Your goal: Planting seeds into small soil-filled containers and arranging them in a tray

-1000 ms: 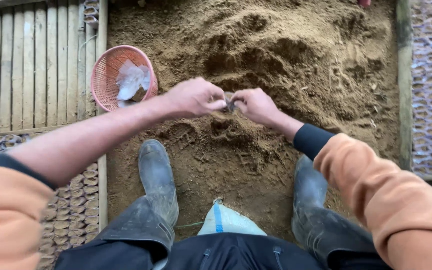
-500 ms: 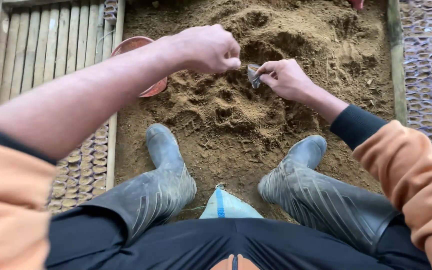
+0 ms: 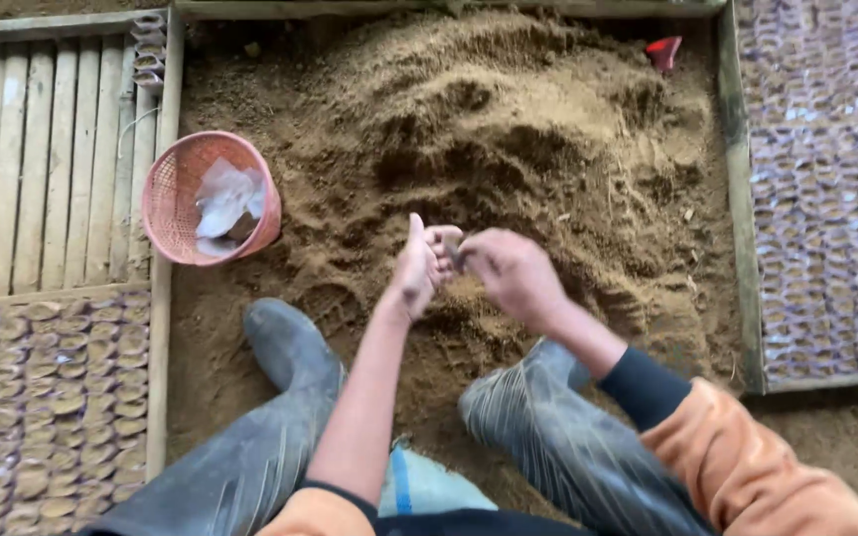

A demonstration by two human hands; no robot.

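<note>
My left hand and my right hand meet above a heap of brown soil inside a wooden-framed bed. Between the fingers of both hands sits a small grey pouch, mostly hidden by the fingers. My left thumb points up. My two grey rubber boots stand in the soil below the hands. Orange sleeves cover my arms; the left one is pushed up.
A pink mesh basket holding pale plastic pieces lies at the soil's left edge. Slatted wooden boards are left of it. Rows of filled small pots lie at lower left and at right. A red object sits at the far edge.
My hands have dropped lower and nearer to my body, staying together on the small pouch. The view has tilted, so the basket shows fully again.
</note>
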